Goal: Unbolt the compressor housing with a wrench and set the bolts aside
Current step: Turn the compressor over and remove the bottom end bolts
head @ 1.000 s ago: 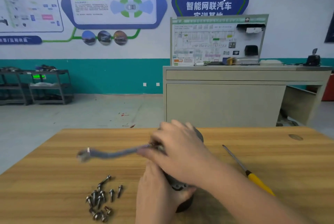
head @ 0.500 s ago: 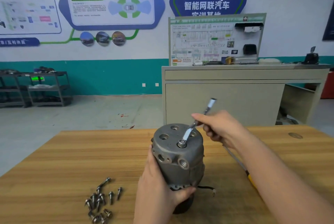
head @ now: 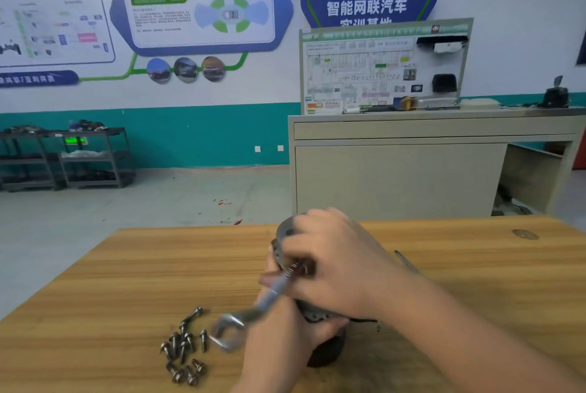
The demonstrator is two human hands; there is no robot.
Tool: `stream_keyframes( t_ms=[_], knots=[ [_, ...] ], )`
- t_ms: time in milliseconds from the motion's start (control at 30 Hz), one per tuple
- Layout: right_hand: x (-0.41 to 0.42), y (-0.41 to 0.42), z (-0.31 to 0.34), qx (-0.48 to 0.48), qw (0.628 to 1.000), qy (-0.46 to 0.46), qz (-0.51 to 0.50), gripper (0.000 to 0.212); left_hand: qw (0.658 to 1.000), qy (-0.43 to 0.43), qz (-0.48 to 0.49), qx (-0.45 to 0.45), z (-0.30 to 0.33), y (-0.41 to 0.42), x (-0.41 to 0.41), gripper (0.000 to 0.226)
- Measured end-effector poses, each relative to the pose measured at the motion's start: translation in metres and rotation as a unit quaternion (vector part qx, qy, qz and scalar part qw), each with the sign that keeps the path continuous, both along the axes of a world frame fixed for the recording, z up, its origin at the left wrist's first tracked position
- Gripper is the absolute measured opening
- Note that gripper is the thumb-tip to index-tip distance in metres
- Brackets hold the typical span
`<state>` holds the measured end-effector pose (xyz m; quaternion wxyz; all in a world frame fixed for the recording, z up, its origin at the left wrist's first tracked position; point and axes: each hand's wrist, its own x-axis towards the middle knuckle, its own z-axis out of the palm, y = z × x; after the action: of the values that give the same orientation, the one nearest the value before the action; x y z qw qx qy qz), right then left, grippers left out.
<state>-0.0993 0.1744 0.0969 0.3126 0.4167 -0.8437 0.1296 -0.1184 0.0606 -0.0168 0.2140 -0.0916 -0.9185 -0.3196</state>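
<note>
Both hands, left (head: 279,338) and right (head: 336,261), are bare, with forearms uncovered and no sleeves visible.

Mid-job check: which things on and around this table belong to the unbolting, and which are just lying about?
In the job:
compressor housing
wrench, gripped by right hand
left hand, holding the housing
pile of removed bolts

Lying about:
screwdriver on the table
training board on the desk behind

left hand (head: 285,338): fingers curled in a grip, low | right hand (head: 336,261): fingers curled, gripping, above left
</note>
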Motion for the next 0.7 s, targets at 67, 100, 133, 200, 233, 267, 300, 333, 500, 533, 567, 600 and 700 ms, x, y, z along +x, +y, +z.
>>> stream_keyframes(
  t_ms=[67,100,133,200,233,267,300,333,500,533,567,600,700],
  knots=[
    [0.005,0.030,-0.020,-0.113,0.992,-0.019,0.056,0.035,1.000,0.021,-0.014,0.000,-0.005,0.000,-0.001,0.123],
    [0.005,0.044,-0.030,-0.189,0.977,-0.062,0.076,0.033,0.999,0.022,-0.014,0.047,-0.006,0.000,0.001,0.133],
    [0.005,0.054,-0.038,-0.273,0.950,-0.122,0.088,0.031,0.996,0.008,-0.008,0.087,-0.008,-0.002,0.005,0.143],
    [-0.002,0.064,-0.046,-0.447,0.842,-0.285,0.096,0.032,0.995,0.004,-0.014,0.097,-0.011,-0.006,0.010,0.150],
    [-0.011,0.064,-0.046,-0.506,0.773,-0.372,0.086,0.035,0.995,0.014,-0.016,0.094,-0.013,-0.007,0.012,0.151],
    [-0.023,0.063,-0.044,-0.543,0.713,-0.439,0.060,0.037,0.995,0.025,-0.016,0.094,-0.013,-0.006,0.011,0.152],
    [-0.035,0.060,-0.037,-0.558,0.671,-0.488,0.021,0.035,0.996,0.028,-0.013,0.088,-0.013,-0.006,0.010,0.153],
    [-0.047,0.057,-0.027,-0.552,0.647,-0.525,-0.015,0.032,0.996,0.029,-0.006,0.081,-0.012,-0.005,0.009,0.153],
    [-0.080,0.021,0.032,-0.288,0.793,-0.492,-0.214,0.022,0.997,0.007,0.002,0.081,-0.011,0.000,0.011,0.152],
    [-0.079,0.006,0.039,-0.201,0.838,-0.434,-0.262,0.024,0.997,-0.001,0.006,0.079,-0.011,0.001,0.011,0.152],
    [-0.076,-0.009,0.042,-0.130,0.870,-0.369,-0.298,0.026,0.997,-0.007,0.011,0.074,-0.010,0.002,0.011,0.152],
    [-0.069,-0.023,0.043,-0.082,0.893,-0.311,-0.315,0.024,0.998,-0.011,0.020,0.066,-0.009,0.002,0.010,0.151],
    [-0.034,-0.045,0.023,-0.022,0.949,-0.167,-0.267,0.005,0.999,-0.028,0.032,0.006,-0.006,0.004,0.005,0.136]
  ],
)
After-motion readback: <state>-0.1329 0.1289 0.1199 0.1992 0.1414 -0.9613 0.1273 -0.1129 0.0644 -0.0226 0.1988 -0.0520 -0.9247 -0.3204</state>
